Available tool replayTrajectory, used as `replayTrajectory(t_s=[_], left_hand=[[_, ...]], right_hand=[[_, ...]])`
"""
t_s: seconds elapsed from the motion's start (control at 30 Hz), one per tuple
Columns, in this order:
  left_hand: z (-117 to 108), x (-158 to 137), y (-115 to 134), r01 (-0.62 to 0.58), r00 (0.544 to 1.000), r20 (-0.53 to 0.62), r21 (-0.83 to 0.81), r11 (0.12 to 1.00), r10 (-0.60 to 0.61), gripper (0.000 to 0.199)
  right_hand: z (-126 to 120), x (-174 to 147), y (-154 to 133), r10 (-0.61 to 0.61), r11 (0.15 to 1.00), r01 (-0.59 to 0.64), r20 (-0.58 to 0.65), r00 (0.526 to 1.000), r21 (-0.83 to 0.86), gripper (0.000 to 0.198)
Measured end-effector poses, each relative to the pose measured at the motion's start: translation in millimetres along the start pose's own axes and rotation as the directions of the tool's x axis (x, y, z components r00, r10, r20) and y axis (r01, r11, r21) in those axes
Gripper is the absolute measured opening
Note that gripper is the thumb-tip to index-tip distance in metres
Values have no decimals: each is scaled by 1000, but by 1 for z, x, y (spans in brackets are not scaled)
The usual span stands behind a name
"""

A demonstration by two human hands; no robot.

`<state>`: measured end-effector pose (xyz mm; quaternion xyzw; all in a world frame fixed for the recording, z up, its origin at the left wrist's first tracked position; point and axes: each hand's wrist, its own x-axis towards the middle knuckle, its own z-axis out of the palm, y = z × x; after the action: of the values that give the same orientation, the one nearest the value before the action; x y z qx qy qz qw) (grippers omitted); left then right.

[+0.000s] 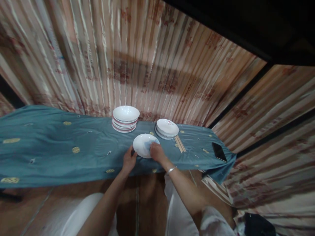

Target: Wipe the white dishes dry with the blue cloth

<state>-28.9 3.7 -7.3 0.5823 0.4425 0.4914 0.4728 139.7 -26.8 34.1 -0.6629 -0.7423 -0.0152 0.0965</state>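
A white plate [140, 146] is at the front middle of the table, tilted a little towards me. My left hand [129, 159] grips its lower left rim, thumb and fingers closed on the edge. Over the plate's right side is my right hand [157, 151], closed with the knuckles up and a silver bangle on the wrist. A pale blue cloth [147, 144] shows under its fingers against the plate; most of it is hidden by the hand. Behind the plate stand a stack of white bowls [126, 114] with red bands, left, and a stack of flowered plates [167, 127], right.
Wooden chopsticks [180, 144] lie beside the right stack. A black phone [219, 151] rests near the table's right end. The table has a teal patterned cloth [93, 157]. A pleated curtain [147, 59] hangs close behind it, with dark frame bars at the right.
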Motion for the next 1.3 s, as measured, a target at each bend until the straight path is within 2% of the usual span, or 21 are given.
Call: replayTrajectory(t_s=[0.1, 0.2, 0.43, 0.57, 0.77, 0.9, 1.03, 1.1, 1.17, 1.2, 1.27, 1.3], left_hand=[[2, -1, 0, 19, 999, -33, 67, 998, -17, 45], [2, -1, 1, 67, 996, -71, 100, 993, -60, 43], [1, 0, 5, 104, 993, -47, -69, 992, -107, 41], [0, 0, 10, 118, 992, -26, -155, 981, -123, 42], [1, 1, 13, 161, 985, -41, -163, 973, -170, 41], [3, 4, 10, 162, 985, -38, -175, 971, -171, 44], [2, 6, 5, 153, 987, -14, -161, 975, -158, 44], [1, 7, 3, 171, 985, -7, -148, 974, -174, 46], [1, 7, 1, 192, 981, -20, -112, 975, -195, 50], [1, 7, 1, 198, 979, -32, -81, 977, -201, 52], [0, 5, 2, 169, 984, -58, 23, 985, -167, 54], [0, 3, 4, 119, 991, -66, 97, 988, -113, 54]], right_hand=[[3, 19, -15, 14, 1000, -14, 24, 1000, -2, 26], [2, 29, -33, 6, 997, -9, 35, 999, 73, 33], [-10, 9, -51, -48, 980, 34, 65, 997, 195, 34], [-21, -5, -50, -65, 970, 32, 130, 989, 243, 33], [-35, -25, -37, -65, 961, 21, 151, 986, 277, 32], [-33, -41, -23, -54, 933, 25, 70, 996, 360, 30], [-27, -52, -10, -23, 857, 42, -42, 999, 513, 27], [-24, -54, -1, 45, 773, 10, -71, 996, 634, 25], [-23, -54, 9, 177, 597, -52, -69, 982, 801, 21], [-22, -53, 14, 257, 457, -78, -48, 965, 886, 19], [-23, -53, 25, 380, 100, -85, 41, 924, 991, 14], [-24, -54, 29, 409, -84, -70, 98, 907, 994, 11]])
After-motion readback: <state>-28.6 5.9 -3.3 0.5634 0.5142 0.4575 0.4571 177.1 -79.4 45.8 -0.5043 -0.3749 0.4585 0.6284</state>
